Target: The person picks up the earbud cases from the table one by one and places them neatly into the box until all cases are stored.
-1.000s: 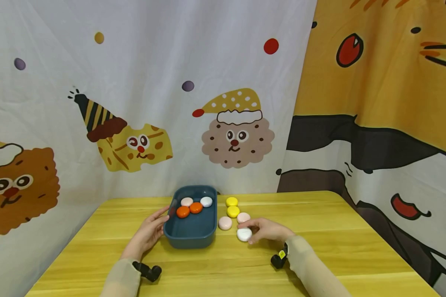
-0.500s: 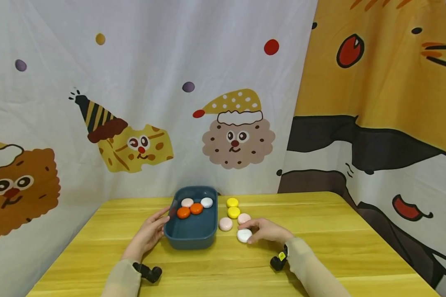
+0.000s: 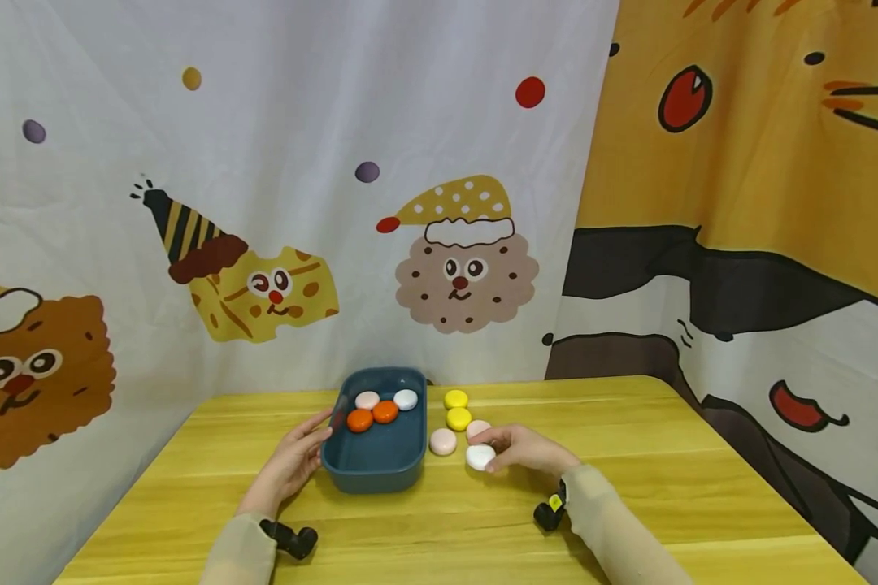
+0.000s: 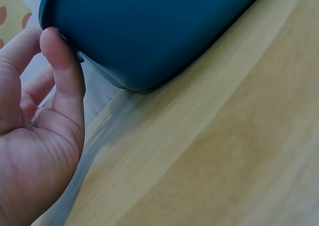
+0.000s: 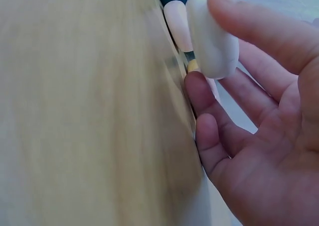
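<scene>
Left hand relaxed, I rest it against the blue bin at its nine o'clock, likely to steady it, while my right hand, well apart, pinches a white disc by its edge at the bin's four o'clock, probably for a sure hold.

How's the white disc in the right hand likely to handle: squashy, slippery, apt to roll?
The white disc looks stiff: no dent shows under the thumb of the right hand. It may be slippery, as its surface looks smooth. Set on its rounded edge, it might roll; its flattish shape should keep it put if laid down.
</scene>
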The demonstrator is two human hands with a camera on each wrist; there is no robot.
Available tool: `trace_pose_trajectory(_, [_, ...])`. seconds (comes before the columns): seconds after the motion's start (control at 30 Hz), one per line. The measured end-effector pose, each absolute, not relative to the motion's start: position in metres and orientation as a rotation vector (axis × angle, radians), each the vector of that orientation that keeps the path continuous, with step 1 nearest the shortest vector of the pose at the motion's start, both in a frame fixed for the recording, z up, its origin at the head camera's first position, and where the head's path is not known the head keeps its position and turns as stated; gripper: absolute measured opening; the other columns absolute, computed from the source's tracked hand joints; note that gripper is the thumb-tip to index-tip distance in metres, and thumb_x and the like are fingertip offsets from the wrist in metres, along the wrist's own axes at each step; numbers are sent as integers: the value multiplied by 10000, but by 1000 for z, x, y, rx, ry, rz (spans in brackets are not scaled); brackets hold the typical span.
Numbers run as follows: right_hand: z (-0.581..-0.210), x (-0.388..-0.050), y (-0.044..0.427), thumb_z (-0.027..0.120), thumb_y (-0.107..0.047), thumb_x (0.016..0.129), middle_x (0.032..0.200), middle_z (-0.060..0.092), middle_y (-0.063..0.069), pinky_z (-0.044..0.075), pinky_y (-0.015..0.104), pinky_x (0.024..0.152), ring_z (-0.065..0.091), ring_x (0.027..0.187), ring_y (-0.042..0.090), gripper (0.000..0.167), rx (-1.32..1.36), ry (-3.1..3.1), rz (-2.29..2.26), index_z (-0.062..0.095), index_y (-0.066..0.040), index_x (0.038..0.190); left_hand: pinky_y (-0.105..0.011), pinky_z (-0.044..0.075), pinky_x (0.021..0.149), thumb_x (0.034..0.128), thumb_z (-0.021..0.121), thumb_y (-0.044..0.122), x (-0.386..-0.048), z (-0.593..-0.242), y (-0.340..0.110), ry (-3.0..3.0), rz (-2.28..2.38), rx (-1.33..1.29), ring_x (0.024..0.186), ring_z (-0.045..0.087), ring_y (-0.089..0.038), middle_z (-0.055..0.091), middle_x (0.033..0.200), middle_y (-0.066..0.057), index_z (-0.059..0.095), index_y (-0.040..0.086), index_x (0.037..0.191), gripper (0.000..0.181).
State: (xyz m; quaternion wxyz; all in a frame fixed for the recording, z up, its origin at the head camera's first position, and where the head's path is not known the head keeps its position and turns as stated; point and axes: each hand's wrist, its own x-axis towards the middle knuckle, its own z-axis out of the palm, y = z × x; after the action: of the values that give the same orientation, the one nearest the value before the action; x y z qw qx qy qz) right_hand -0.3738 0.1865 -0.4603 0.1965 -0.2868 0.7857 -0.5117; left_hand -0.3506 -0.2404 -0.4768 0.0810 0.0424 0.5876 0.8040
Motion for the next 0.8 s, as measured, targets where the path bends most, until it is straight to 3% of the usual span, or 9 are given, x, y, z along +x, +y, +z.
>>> trace_pose_trajectory(0.47, [-439, -379, 184, 750, -104, 809, 1240, 625, 71, 443, 363, 865, 564, 1030, 228, 490, -811, 2306, -1406, 637, -67, 1285, -177, 482, 576, 984, 572, 110, -353, -469, -241, 1750, 2417, 78, 627, 565, -70, 649, 981, -18, 271, 68, 1534, 629])
trace_pose_trajectory(0.8, [-423, -381, 186, 750, -120, 809, 1297, 598, 92, 456, 375, 906, 567, 1092, 230, 542, -865, 2310, -1390, 594, -9, 1315, -176, 473, 540, 982, 571, 100, -350, -474, -239, 1738, 2421, 71, 595, 564, -67, 649, 903, -16, 269, 64, 1533, 630])
